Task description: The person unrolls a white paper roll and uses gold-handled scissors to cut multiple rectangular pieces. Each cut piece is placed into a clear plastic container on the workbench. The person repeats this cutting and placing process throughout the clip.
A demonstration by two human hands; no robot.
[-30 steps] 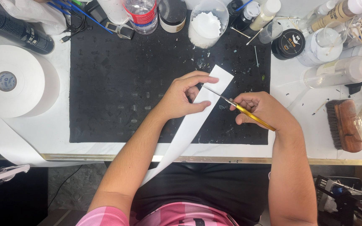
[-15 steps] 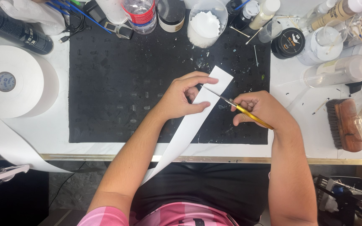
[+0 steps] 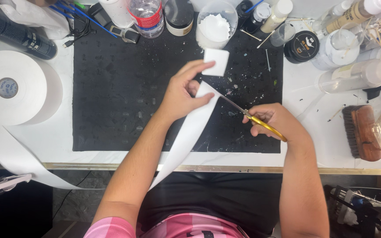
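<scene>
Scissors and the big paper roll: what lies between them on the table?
Head view: between scissors and roll lie the black mat, the left hand and the strip it holds.

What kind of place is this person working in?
Probably a beauty or waxing station. A big roll of white strip feeds across a black mat, the hands cut squares from it with gold-handled scissors, and jars and bottles line the back.

Square piece (image 3: pixel 216 62) now cut free of the white strip (image 3: pixel 186 136); left hand (image 3: pixel 184 93) has lifted it at fingertips; scissors (image 3: pixel 254 120) drawn back.
</scene>
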